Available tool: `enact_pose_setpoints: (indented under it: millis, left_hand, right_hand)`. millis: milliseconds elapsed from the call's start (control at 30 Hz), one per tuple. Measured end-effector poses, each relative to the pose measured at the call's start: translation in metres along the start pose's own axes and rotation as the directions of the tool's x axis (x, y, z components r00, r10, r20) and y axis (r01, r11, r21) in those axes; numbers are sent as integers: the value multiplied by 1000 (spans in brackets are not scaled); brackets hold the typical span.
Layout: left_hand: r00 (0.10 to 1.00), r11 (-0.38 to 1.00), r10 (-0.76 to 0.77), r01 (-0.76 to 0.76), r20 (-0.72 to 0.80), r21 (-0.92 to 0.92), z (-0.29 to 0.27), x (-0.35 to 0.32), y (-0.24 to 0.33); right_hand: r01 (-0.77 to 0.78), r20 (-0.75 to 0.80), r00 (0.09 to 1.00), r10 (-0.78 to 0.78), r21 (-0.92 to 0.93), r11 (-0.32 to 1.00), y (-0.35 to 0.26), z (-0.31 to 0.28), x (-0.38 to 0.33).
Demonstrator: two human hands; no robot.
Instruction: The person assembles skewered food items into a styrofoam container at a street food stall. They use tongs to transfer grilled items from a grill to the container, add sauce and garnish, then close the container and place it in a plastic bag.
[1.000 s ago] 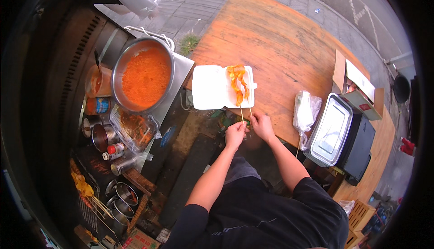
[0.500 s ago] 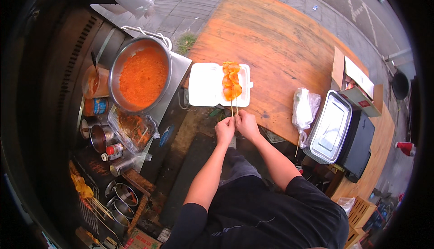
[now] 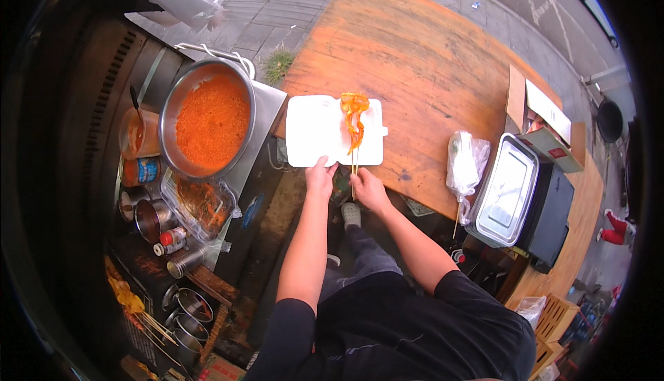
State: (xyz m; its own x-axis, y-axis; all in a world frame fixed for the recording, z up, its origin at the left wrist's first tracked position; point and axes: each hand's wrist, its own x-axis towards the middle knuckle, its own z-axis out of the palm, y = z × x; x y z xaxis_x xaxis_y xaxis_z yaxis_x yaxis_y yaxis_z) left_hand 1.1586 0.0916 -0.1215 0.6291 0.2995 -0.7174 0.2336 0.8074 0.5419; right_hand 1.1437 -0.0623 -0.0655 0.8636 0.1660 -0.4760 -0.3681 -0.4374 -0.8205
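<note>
A white foam takeout box (image 3: pixel 311 132) lies unfolded at the near edge of the wooden table (image 3: pixel 415 70). Orange-sauced skewers (image 3: pixel 354 104) rest in its right half, their bare sticks pointing toward me over the front rim. My right hand (image 3: pixel 369 191) is closed around the stick ends. At the near edge of the box's left half, my left hand (image 3: pixel 320 178) pinches the foam, with some fingers hidden beneath it.
On my left stands a big steel bowl (image 3: pixel 213 119) of orange sauce, beside a plastic tub (image 3: pixel 140 132) and seasoning jars (image 3: pixel 170 241). Lower left, more skewers (image 3: pixel 135 305) lie on a grill. A bagged bundle (image 3: pixel 467 170) and metal tray (image 3: pixel 508 191) sit right.
My left hand has left the sticks and moved left onto the box's near edge. My right hand still holds the skewers, and the food on them looks narrower, as if turned.
</note>
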Motion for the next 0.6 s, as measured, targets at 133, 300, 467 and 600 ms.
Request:
enact_pose_setpoints:
  millis: [133,300,467,600]
  left_hand:
    - [1000,999,19,-19,-11,-35,-1,1,-12]
    - [1000,998,7,-9,-24,-66,-3,8,-19]
    - [998,999,-41,42,56,-28,-6,4,-12]
    - [990,987,-121,113,70,112,-17,-19,0]
  right_hand:
    - [-13,82,997,7,67,998,-3,1,-1]
    - [63,-13,997,-71,-327,943,6,5,1]
    - [31,28,999,-24,-293,956,5,2,5]
    - [31,49,999,-16,-323,946,-2,-10,-3]
